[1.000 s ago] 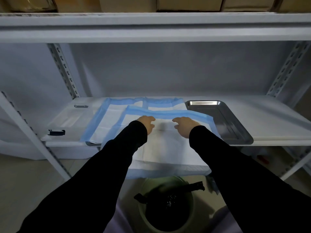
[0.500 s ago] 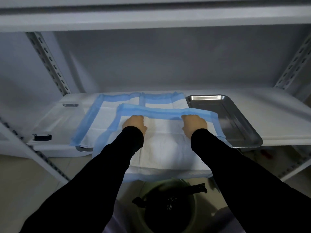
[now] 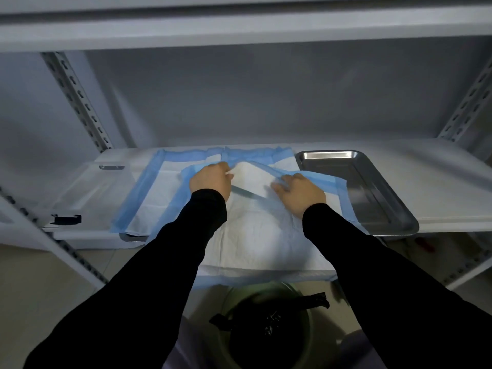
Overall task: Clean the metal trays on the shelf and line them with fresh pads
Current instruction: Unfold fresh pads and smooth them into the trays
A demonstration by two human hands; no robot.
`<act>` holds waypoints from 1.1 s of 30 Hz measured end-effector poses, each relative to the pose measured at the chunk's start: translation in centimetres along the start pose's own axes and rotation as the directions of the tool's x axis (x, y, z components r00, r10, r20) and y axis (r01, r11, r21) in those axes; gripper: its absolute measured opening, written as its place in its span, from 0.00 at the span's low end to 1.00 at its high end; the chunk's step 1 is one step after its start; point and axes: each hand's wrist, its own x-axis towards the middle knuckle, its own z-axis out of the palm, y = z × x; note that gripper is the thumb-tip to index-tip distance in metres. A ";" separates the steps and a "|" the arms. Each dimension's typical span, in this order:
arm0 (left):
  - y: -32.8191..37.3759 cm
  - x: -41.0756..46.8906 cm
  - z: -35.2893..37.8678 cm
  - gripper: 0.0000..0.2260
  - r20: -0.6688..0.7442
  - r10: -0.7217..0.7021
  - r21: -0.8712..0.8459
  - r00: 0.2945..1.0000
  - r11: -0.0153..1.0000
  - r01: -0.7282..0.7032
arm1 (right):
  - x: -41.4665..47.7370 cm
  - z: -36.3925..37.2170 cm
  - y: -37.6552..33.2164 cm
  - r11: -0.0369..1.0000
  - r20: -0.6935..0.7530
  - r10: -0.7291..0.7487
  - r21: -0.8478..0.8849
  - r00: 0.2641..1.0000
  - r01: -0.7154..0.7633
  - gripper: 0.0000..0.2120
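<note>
Since a moment ago, both hands have lifted the far edge of the front pad and folded it back toward the person. At 9 o'clock, a second blue-bordered pad lies flat on the shelf, covering a tray whose corner peeks out. The left hand pinches the raised flap; the right hand grips the fold (fingers curled together). At 3 o'clock, a bare metal tray sits beside it. A lined bin stands below at 6 o'clock.
</note>
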 end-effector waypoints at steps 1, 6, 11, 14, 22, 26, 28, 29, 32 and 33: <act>0.2 0.1 -0.3 0.12 -0.022 0.003 -0.003 1.000 1.000 -0.003 | -0.2 -0.4 -0.5 0.998 0.012 -0.032 0.047 0.999 0.032 0.28; 0.9 0.1 -1.5 0.11 -0.075 0.033 -0.014 0.997 0.999 -0.034 | -0.3 -1.1 -2.1 0.943 0.036 -0.102 -0.313 0.994 0.108 0.23; 1.0 0.6 -2.9 0.14 -0.020 0.009 -0.035 1.000 0.999 -0.009 | -0.3 -2.9 -2.6 0.947 -0.239 -0.060 -0.321 0.969 -0.020 0.17; 1.2 0.7 -3.4 0.15 -0.064 0.010 -0.067 0.998 0.998 -0.015 | 0.4 -3.3 -2.7 0.975 -0.317 -0.064 -0.221 0.946 -0.008 0.19; 1.2 2.6 -2.1 0.20 -0.128 0.082 -0.302 0.988 0.946 -0.118 | 2.9 -2.0 -2.1 0.979 -0.312 -0.142 -0.181 0.939 0.088 0.37; 1.3 4.2 -0.4 0.27 -0.104 0.107 -0.337 0.989 0.931 -0.136 | 3.9 -1.4 -1.4 0.990 -0.313 -0.120 -0.108 0.942 0.090 0.43; 1.4 4.9 0.3 0.30 -0.055 0.055 -0.347 0.997 0.935 -0.070 | 4.4 -1.2 -0.9 0.993 -0.291 -0.089 -0.100 0.953 0.062 0.43; 1.5 5.1 0.6 0.32 -0.035 0.008 -0.388 0.999 0.922 -0.021 | 4.6 -1.1 -0.5 0.994 -0.289 -0.062 -0.101 0.955 0.034 0.42; 1.9 5.4 0.9 0.30 -0.069 -0.151 -0.585 0.986 0.807 0.083 | 4.9 -0.8 0.2 0.998 -0.342 0.061 -0.002 0.938 -0.066 0.36; 1.9 5.5 1.0 0.26 -0.110 -0.181 -0.612 0.977 0.787 0.077 | 4.9 -0.9 0.4 0.996 -0.381 0.090 0.034 0.920 -0.084 0.31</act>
